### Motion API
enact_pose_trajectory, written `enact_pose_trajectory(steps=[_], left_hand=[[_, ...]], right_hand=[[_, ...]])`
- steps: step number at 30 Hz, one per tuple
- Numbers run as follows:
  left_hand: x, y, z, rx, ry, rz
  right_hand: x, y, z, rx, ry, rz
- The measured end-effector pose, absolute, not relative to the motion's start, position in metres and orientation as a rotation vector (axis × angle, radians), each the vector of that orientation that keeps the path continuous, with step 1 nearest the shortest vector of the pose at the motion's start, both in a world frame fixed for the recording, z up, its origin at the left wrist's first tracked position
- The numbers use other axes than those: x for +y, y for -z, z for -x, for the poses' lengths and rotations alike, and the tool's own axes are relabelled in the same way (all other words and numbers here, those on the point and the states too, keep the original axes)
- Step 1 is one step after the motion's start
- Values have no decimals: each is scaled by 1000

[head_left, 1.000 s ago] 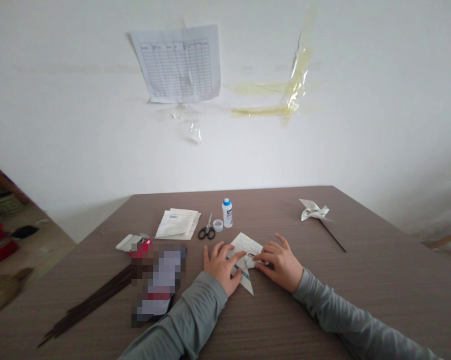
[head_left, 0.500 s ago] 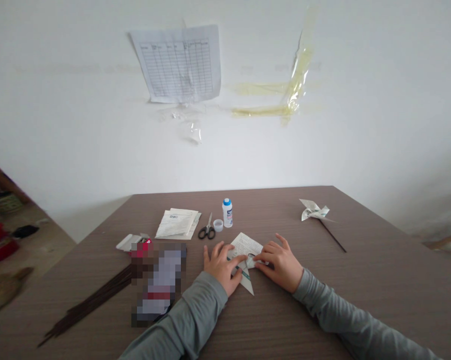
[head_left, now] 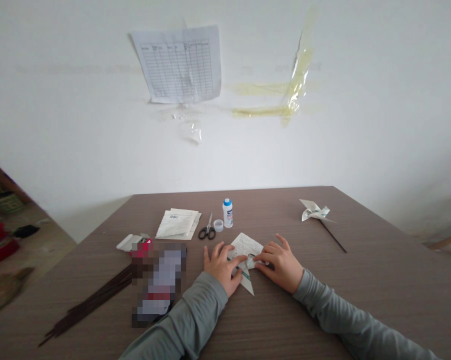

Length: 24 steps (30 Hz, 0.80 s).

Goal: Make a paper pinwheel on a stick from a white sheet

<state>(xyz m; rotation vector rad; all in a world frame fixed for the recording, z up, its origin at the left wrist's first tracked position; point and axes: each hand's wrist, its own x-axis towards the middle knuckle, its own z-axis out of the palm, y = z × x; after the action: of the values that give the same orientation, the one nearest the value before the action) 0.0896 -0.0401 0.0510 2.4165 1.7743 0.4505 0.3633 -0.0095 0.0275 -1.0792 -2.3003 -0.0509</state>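
Note:
A printed paper (head_left: 244, 244), cut and partly folded into points, lies on the table in front of me. My left hand (head_left: 221, 270) rests on its left part with fingers spread, holding it down. From the right, my right hand (head_left: 281, 265) pinches a small folded flap near the paper's middle between thumb and fingers. The fingertips hide part of that fold. Just beyond the paper stand a white bottle with a blue cap (head_left: 228, 215) and a small translucent cup (head_left: 218, 226). Black-handled scissors (head_left: 206, 232) lie left of the cup.
A finished paper pinwheel (head_left: 312, 211) on a dark stick lies at the right. To the left are a stack of paper sheets (head_left: 176, 224), a small open box (head_left: 128, 242), a bundle of thin dark sticks (head_left: 86, 305) and a blurred-out flat object (head_left: 160, 285).

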Motion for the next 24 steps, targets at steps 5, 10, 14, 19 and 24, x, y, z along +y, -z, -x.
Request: enact_pose_trajectory(steps=[5,10,14,19,24], left_hand=[[-40,-50,-89,1774,-437,-2436],[-40,-51,-88,1779,-443,-2430],[-41,-52,-89,1779,-446,-2423],[-42,-52,-90,1786,-449,-2435],[-41,-50,-90,1793,-447,-2442]], right_hand=[[-8,-25,-364,-2294,11,1082],[-6,-25,-365,-2325,-6,1072],[-7,-26,-365,-2324,-11,1068],[-8,-28,-365,-2301,5,1066],[-8,-28,-364,-2305,43,1082]])
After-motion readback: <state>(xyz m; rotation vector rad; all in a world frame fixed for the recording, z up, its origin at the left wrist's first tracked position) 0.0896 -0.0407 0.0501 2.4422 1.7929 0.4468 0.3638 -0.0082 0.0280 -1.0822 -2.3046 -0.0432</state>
